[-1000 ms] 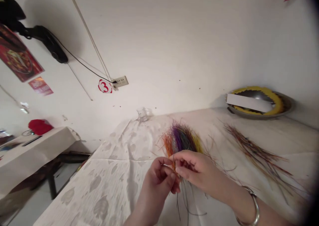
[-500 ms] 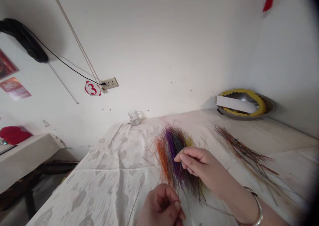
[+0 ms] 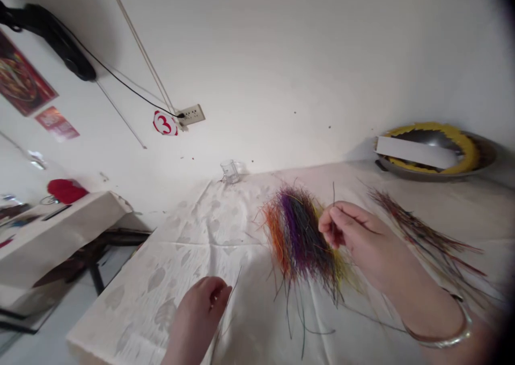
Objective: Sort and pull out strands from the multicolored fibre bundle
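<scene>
A spread bundle of thin coloured strands (image 3: 300,236), orange, purple, dark grey and yellow, lies on the patterned tablecloth (image 3: 181,260). My right hand (image 3: 350,228) is above the bundle's right side, thumb and forefinger pinched on a dark thin strand (image 3: 333,193) that stands nearly upright. Left of the bundle, my left hand (image 3: 201,308) is low at the cloth with its fingers curled together. Another thin strand (image 3: 238,276) passes right at its fingertips; whether they grip it I cannot tell. Several loose dark strands (image 3: 302,322) trail from the bundle's near edge.
A second, looser bundle (image 3: 422,228) lies on the right. Behind it stands a metal bowl (image 3: 402,170) holding a yellow ring and a white strip (image 3: 416,151). A glass mug (image 3: 230,172) is by the wall. Another table (image 3: 92,215) with a red item stands left.
My left hand has moved left, away from the bundle, to the strand lying on the cloth. My right hand has risen to the right with a dark strand. The view has shifted.
</scene>
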Demonstrator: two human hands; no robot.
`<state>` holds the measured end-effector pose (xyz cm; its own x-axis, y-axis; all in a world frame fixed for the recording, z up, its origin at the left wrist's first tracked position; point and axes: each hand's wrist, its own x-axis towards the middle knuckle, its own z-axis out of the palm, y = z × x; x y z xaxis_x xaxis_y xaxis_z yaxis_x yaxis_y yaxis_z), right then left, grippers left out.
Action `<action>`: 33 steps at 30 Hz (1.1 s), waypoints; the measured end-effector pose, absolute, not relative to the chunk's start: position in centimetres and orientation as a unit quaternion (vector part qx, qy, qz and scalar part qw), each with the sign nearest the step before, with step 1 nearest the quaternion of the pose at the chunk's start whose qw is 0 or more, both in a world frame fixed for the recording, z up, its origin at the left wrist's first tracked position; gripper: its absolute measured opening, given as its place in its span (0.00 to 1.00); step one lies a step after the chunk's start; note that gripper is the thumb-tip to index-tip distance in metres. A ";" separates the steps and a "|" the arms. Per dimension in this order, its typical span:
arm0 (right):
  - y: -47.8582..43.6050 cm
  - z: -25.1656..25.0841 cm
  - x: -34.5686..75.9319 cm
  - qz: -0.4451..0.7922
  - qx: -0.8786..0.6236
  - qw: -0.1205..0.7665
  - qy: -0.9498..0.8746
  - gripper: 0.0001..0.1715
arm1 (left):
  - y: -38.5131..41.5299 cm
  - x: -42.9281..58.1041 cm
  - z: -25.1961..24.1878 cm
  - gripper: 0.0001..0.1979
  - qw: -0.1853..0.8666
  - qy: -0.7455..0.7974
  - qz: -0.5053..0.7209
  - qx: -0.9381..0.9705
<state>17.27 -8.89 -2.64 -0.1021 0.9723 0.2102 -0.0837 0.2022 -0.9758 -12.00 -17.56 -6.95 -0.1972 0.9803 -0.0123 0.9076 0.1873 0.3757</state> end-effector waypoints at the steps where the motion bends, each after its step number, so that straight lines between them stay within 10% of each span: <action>1: -8.9 -2.6 17.3 0.489 -0.400 0.536 -0.560 0.17 | -17.9 -12.5 -7.4 0.11 0.113 0.768 0.099 0.623; 14: -9.1 -2.8 17.1 0.479 -0.415 0.499 -0.591 0.18 | -18.5 -12.3 -10.0 0.07 0.202 0.753 0.145 0.609; 24: -10.4 -3.4 14.8 0.640 -0.340 0.434 -0.535 0.15 | -17.1 -7.4 -4.9 0.09 0.490 0.574 0.435 0.490; 33: -12.3 -2.8 13.2 0.721 -0.222 0.319 -0.574 0.08 | -16.3 -2.2 -4.7 0.15 0.622 0.449 0.455 0.452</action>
